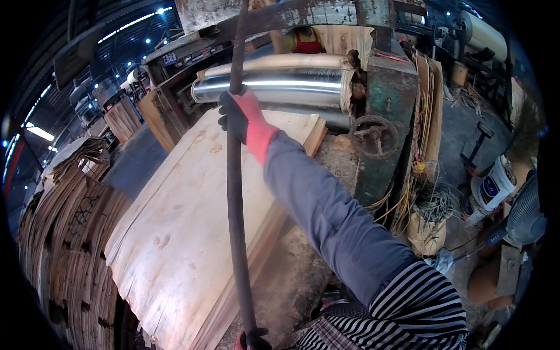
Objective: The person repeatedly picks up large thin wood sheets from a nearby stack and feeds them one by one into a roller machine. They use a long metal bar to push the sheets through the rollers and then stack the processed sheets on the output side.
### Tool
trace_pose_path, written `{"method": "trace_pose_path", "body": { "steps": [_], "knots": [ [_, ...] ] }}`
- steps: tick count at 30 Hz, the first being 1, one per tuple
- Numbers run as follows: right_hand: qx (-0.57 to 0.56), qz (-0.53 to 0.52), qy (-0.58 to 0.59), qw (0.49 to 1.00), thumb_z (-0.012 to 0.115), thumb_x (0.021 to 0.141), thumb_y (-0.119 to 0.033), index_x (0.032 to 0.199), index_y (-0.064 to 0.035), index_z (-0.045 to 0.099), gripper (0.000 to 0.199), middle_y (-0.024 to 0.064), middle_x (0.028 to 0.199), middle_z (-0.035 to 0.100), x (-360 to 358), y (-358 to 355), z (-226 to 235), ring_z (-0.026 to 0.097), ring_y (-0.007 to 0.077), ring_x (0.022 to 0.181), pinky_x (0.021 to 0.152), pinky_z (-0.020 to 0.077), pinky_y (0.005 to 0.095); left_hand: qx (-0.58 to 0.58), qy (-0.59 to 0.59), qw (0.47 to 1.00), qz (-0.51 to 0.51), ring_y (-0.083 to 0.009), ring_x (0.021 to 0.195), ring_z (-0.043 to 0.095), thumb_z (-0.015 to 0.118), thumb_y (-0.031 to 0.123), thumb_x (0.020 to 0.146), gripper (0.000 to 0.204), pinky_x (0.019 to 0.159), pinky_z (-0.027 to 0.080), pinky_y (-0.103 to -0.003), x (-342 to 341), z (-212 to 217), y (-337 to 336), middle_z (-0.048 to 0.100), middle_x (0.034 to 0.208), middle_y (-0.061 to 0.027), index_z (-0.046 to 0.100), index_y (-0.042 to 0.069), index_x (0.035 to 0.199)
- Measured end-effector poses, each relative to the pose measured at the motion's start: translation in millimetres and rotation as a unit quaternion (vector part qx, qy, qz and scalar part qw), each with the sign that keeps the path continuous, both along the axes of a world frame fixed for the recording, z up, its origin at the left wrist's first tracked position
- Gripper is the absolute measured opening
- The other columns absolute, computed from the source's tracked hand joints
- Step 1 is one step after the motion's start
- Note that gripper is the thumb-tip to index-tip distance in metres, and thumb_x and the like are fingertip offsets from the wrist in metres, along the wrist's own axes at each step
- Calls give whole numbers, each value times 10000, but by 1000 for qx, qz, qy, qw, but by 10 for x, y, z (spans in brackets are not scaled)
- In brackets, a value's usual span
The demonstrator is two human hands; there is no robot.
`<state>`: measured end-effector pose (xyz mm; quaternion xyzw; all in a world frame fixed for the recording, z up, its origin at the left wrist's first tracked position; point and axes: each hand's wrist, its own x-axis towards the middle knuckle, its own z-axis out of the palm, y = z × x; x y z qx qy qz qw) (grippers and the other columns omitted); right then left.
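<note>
My right hand (248, 119), in a pink-and-black glove, is closed around a long dark pole (234, 192) that runs from the top of the view down to the lower edge. Lower down, the same pole is gripped by my gloved left hand (254, 339), only partly in view. Beneath the pole lies a stack of pale wood veneer sheets (181, 227) with ragged near edges. Beyond the stack is a machine with a shiny metal roller (274, 86).
A rusty handwheel (374, 136) sits on the machine's green side frame (388, 87). Rough veneer piles (70, 233) stand at left. Rightward are a sack of strapping (429, 230), a white bucket (493, 189) and a fan (527, 213). A person in a red apron (308, 42) is behind the machine.
</note>
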<state>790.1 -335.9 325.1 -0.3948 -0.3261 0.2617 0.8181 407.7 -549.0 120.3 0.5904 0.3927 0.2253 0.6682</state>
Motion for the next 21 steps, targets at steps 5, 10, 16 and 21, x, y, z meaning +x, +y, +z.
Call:
{"method": "trace_pose_path", "body": {
  "steps": [5,10,16,21],
  "knots": [
    [-22,-5,-11,1000,523,804,-179,1059,-35,394,319,95,757,500,-159,-106,-86,506,169,524,481,446,294,-17,-2,1000,6,-90,532,460,396,218,920,281,509,379,-215,-16,20,-81,470,600,-13,499,-5,1055],
    [-48,-7,-1,999,519,808,-176,1075,-46,391,323,91,758,501,-326,-215,-162,512,166,534,485,448,295,-25,-8,1000,10,-91,534,461,397,215,920,276,511,380,-216,-22,68,-142,470,602,-14,499,-3,1056],
    [-78,-15,-4,997,507,817,-159,1088,-48,379,319,85,740,501,-471,-290,-224,507,162,508,468,439,301,-29,-19,999,3,-92,536,463,399,210,919,271,513,382,-216,-6,140,-149,470,603,-14,500,-1,1056],
    [-86,-8,-4,996,501,822,-163,1094,-47,367,325,73,718,500,-615,-301,-306,501,153,496,453,430,294,-31,-24,999,-2,-93,539,464,400,207,918,267,514,383,-217,-60,158,-172,470,605,-15,501,1,1056]
  ]
}}
